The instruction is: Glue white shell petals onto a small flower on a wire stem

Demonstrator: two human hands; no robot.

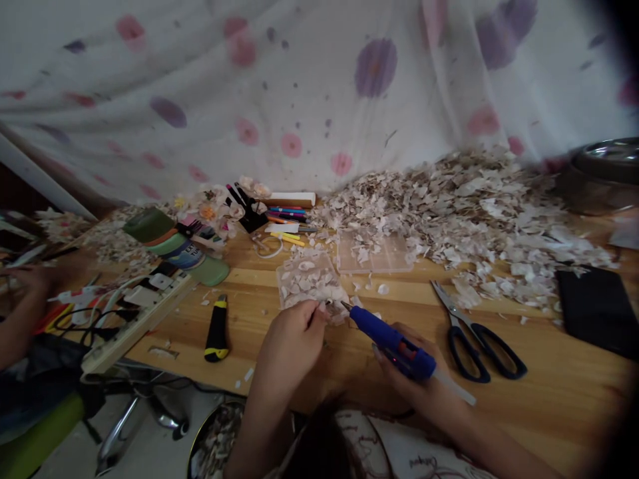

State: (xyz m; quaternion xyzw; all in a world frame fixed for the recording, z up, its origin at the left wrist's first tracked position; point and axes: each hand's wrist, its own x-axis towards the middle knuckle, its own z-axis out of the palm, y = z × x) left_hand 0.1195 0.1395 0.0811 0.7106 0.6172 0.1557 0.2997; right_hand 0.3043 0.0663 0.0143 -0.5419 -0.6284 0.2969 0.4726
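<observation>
Left hand (292, 336): thumb and forefinger pinch small pale piece (335, 313), exact shape unclear, at near edge of clear plastic box of whitish flakes (308, 278). Right hand (424, 379): fingers wrapped around blue plastic glue gun (387, 336), metal nozzle just beside piece; translucent glue stick (458, 388) protrudes at rear. Sound handling: steady pinch, fingertips back from likely hot nozzle, light squeeze, small bead. Dark-handled metal scissors (462, 319) lie right; black-and-yellow utility knife (217, 330), left.

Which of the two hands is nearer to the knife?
The left hand. It is a little to the right of the knife; the right hand, around the glue gun, is farther off on the same side.
</observation>
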